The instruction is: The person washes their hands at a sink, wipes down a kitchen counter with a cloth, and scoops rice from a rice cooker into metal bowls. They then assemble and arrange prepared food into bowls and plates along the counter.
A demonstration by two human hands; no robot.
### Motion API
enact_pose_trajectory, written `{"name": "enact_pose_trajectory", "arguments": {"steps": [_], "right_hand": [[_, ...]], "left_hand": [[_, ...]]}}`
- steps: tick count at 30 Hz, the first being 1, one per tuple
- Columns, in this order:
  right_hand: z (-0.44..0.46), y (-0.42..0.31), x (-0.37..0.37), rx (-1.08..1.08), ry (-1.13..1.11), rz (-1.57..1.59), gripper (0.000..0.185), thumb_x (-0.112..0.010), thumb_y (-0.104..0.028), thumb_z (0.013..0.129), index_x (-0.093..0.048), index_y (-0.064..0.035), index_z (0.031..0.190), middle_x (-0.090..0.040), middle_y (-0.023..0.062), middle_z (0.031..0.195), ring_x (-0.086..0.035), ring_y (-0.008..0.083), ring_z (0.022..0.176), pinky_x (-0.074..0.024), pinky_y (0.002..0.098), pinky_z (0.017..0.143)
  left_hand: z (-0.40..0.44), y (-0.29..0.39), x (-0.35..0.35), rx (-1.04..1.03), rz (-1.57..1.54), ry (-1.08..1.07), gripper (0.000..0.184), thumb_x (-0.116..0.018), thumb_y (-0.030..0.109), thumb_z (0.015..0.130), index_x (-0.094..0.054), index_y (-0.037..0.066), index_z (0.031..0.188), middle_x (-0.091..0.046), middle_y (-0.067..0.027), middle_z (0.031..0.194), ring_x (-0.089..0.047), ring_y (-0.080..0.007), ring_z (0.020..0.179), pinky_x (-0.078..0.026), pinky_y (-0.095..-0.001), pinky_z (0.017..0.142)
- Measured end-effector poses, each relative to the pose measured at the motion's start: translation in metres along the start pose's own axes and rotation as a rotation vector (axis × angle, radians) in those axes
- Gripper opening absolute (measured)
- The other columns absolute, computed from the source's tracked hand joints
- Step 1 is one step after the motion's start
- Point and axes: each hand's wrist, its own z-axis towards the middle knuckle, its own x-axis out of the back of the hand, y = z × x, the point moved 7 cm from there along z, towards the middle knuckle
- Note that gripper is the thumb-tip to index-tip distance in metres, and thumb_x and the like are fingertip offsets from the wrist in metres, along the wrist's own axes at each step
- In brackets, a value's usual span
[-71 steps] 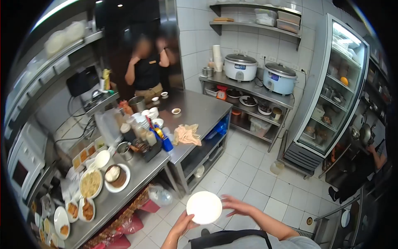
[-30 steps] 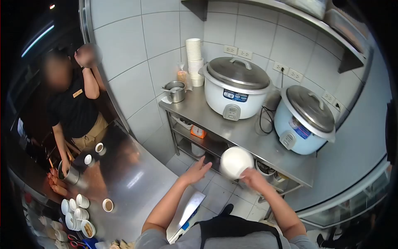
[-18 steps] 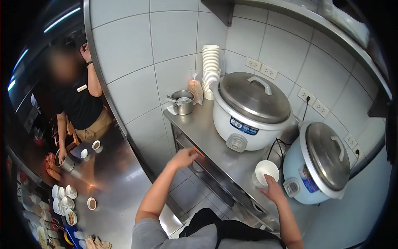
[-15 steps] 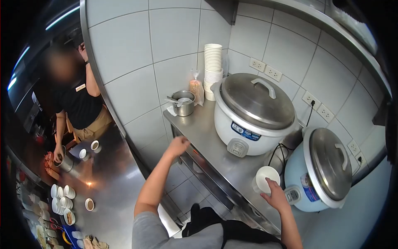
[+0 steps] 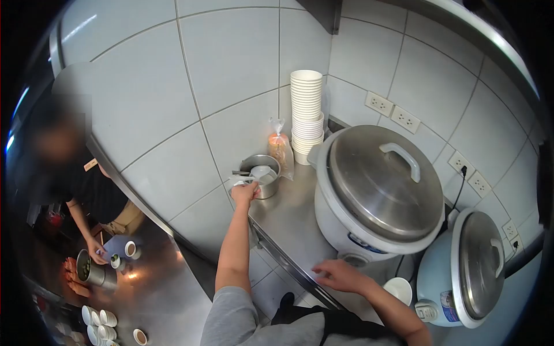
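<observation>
My left hand [image 5: 246, 192] is at the near rim of a small steel pot [image 5: 269, 190], its fingers closed on the handle of a pale plastic rice paddle [image 5: 262, 173]. The paddle's broad end lies in the pot, next to another handle that sticks out over the rim. My right hand [image 5: 343, 275] hovers over the counter's front, fingers apart and holding nothing. It is just in front of the large white rice cooker [image 5: 332, 222], whose metal lid is on. A white paper bowl [image 5: 398, 291] stands on the counter, partly hidden by my right forearm.
A tall stack of paper bowls [image 5: 307, 109] and a bagged orange item [image 5: 280, 151] stand by the wall. A light-blue rice cooker [image 5: 441, 282] is at right. At left, a co-worker [image 5: 98, 190] reaches near a metal pot [image 5: 103, 275] on a steel table [image 5: 167, 294].
My left hand has reached forward to the small pot and closed on the rice paddle. My right hand has let go of the paper bowl and moved left. The view has shifted.
</observation>
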Motion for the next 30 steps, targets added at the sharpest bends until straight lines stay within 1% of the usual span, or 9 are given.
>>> {"name": "enact_pose_trajectory", "arguments": {"steps": [5, 9, 11, 13, 14, 16, 19, 25, 30], "right_hand": [[0.128, 0.032, -0.022, -0.155, -0.022, 0.312, 0.030, -0.059, -0.027, 0.082, -0.061, -0.0032, 0.101, -0.064, 0.0115, 0.088, -0.061, 0.0208, 0.085, -0.0476, 0.0347, 0.069], [0.227, 0.054, -0.049, -0.530, 0.110, 1.476, 0.041, -0.050, -0.039, 0.088, -0.051, -0.0062, 0.114, -0.060, 0.0094, 0.100, -0.060, 0.0218, 0.086, -0.0479, 0.0393, 0.074], [0.281, 0.090, -0.063, -0.497, 0.137, 1.591, 0.038, -0.049, -0.036, 0.089, -0.045, -0.0062, 0.113, -0.057, 0.0094, 0.097, -0.057, 0.0250, 0.091, -0.0453, 0.0435, 0.080], [0.297, 0.091, -0.055, -0.523, 0.196, 1.628, 0.032, -0.047, -0.030, 0.089, -0.042, -0.0071, 0.111, -0.055, 0.0084, 0.090, -0.056, 0.0267, 0.089, -0.0438, 0.0477, 0.082], [0.296, 0.096, -0.053, -0.566, 0.242, 1.605, 0.027, -0.046, -0.027, 0.089, -0.041, -0.0080, 0.109, -0.054, 0.0073, 0.085, -0.056, 0.0266, 0.085, -0.0435, 0.0499, 0.081], [0.286, 0.102, -0.048, -0.689, 0.340, 1.575, 0.019, -0.041, -0.013, 0.086, -0.041, -0.0109, 0.105, -0.050, 0.0038, 0.071, -0.053, 0.0224, 0.068, -0.0453, 0.0531, 0.071], [0.267, 0.113, -0.051, -0.607, 0.350, 1.472, 0.023, -0.043, -0.011, 0.083, -0.040, -0.0107, 0.106, -0.047, 0.0023, 0.069, -0.050, 0.0172, 0.062, -0.0480, 0.0472, 0.063], [0.225, 0.091, -0.042, -0.643, 0.281, 1.141, 0.019, -0.052, -0.024, 0.084, -0.047, -0.0102, 0.095, -0.044, -0.0004, 0.069, -0.050, 0.0113, 0.063, -0.0497, 0.0340, 0.056], [0.273, 0.061, -0.066, -0.441, 0.178, 1.550, 0.033, -0.052, -0.041, 0.087, -0.051, -0.0144, 0.107, -0.049, 0.0051, 0.095, -0.053, 0.0180, 0.091, -0.0481, 0.0422, 0.071]], "left_hand": [[-0.014, 0.047, 0.021, -0.129, 0.369, -0.104, 0.022, -0.066, 0.013, 0.072, -0.060, -0.006, 0.061, -0.059, -0.0104, 0.052, -0.061, -0.0154, 0.048, -0.049, -0.0287, 0.043], [-0.070, 0.089, 0.010, -0.580, 0.617, -0.189, 0.023, -0.057, 0.013, 0.080, -0.062, -0.006, 0.068, -0.062, -0.0177, 0.063, -0.060, -0.0203, 0.046, -0.048, -0.0334, 0.045], [-0.091, 0.098, -0.005, -0.760, 0.696, -0.276, 0.023, -0.054, 0.014, 0.082, -0.062, -0.005, 0.071, -0.061, -0.0201, 0.065, -0.061, -0.0273, 0.052, -0.048, -0.0368, 0.051], [-0.104, 0.105, -0.016, -0.919, 0.761, -0.384, 0.022, -0.052, 0.013, 0.083, -0.062, -0.004, 0.073, -0.060, -0.0214, 0.066, -0.060, -0.0341, 0.057, -0.048, -0.0396, 0.056], [-0.088, 0.104, -0.015, -0.714, 0.732, -0.446, 0.023, -0.050, 0.012, 0.085, -0.061, -0.003, 0.072, -0.059, -0.0214, 0.067, -0.057, -0.0398, 0.064, -0.046, -0.0425, 0.061], [-0.049, 0.130, -0.016, -0.841, 0.753, -0.298, 0.025, -0.047, 0.012, 0.087, -0.059, -0.004, 0.072, -0.057, -0.0232, 0.066, -0.057, -0.0411, 0.066, -0.046, -0.0447, 0.061], [0.031, 0.108, -0.053, -0.900, 0.936, -0.313, 0.022, -0.048, 0.012, 0.084, -0.062, -0.002, 0.077, -0.062, -0.0219, 0.080, -0.060, -0.0394, 0.074, -0.049, -0.0458, 0.065], [0.097, 0.047, -0.112, -0.789, 1.504, -0.453, 0.019, -0.049, 0.009, 0.081, -0.066, 0.002, 0.086, -0.065, -0.0151, 0.089, -0.065, -0.0295, 0.082, -0.053, -0.0408, 0.069], [0.095, 0.061, -0.097, -0.806, 1.435, -0.572, 0.018, -0.056, 0.012, 0.077, -0.065, 0.001, 0.088, -0.064, -0.0155, 0.092, -0.064, -0.0297, 0.083, -0.053, -0.0409, 0.070]]}}
